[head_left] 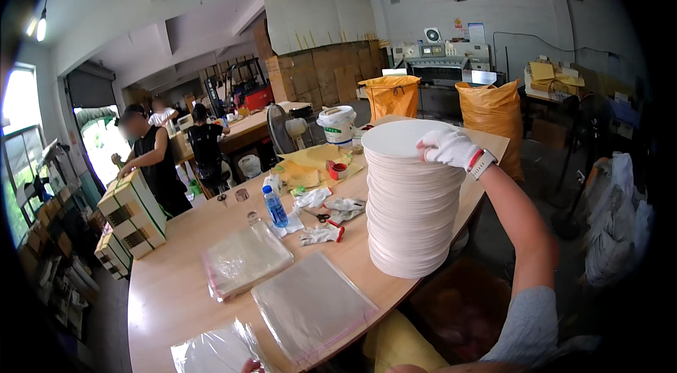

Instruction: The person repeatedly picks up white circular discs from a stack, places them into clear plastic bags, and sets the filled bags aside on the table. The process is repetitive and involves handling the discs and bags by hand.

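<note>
A tall stack of thin white round discs (412, 211) stands near the table's right edge. My right hand (449, 147), in a white knit glove, lies over the top of it. Its fingers are bent and closed at the top disc (395, 139); the thumb's grip is partly hidden. At the bottom edge of the picture, only a few fingertips of my left hand (252, 366) show, closed at the edge of a clear plastic bag (211, 352). Two piles of flat clear bags lie beyond it: one pile (314, 306) close by, another pile (248, 258) farther left.
Across the wooden table (176, 288) lie a water bottle (274, 207), loose gloves (323, 233), scissors (322, 218), red tape (338, 170) and yellow paper (303, 165). Behind stand a white bucket (337, 125), a fan (282, 130) and orange sacks (491, 115). A person (151, 154) handles strapped boxes (134, 214) at left.
</note>
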Tool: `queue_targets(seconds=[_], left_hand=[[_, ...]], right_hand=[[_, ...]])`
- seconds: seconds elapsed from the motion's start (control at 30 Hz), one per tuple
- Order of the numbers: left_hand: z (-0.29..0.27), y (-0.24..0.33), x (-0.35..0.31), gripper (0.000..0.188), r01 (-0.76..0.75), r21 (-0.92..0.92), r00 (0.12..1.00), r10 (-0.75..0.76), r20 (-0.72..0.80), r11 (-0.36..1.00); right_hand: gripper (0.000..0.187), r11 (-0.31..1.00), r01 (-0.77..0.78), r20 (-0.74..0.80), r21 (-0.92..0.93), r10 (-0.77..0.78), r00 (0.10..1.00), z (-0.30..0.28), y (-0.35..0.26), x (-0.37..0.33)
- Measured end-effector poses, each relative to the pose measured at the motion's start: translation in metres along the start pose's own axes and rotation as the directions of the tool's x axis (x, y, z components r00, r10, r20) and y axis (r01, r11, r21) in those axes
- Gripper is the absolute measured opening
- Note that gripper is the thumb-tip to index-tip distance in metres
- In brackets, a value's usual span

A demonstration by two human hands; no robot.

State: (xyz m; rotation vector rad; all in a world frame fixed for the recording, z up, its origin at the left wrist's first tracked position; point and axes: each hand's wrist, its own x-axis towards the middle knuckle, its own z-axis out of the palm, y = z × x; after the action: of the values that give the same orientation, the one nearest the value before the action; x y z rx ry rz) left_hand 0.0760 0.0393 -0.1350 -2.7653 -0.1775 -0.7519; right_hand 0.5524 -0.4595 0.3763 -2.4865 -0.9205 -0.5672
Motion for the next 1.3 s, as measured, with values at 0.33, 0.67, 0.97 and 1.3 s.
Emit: queue_targets(seconds=[0.33,0.67,0.97,1.3], left_hand=[[-0.017,0.06,0.02,0.025,0.301,-0.284,0.942,-0.238,0.235,0.911],[-0.167,0.11,0.099,0.029,0.413,-0.548,0.908,-0.281,0.311,0.728],[-0.202,0.126,0.1,0.027,0.537,-0.469,0.839,-0.388,0.382,0.701],[-0.287,0.152,0.153,0.031,0.333,-0.503,0.931,-0.194,0.309,0.797]], right_hand=[[0.018,0.967,0.253,0.134,-0.04,-0.245,0.96,-0.011,0.032,0.01],[0.029,0.99,0.102,0.342,-0.093,-0.064,0.938,-0.036,0.007,0.018],[0.048,0.99,-0.012,0.341,-0.143,0.061,0.938,-0.049,0.018,0.003],[0.029,0.975,0.178,0.146,-0.131,-0.158,0.977,-0.026,0.037,0.003]])
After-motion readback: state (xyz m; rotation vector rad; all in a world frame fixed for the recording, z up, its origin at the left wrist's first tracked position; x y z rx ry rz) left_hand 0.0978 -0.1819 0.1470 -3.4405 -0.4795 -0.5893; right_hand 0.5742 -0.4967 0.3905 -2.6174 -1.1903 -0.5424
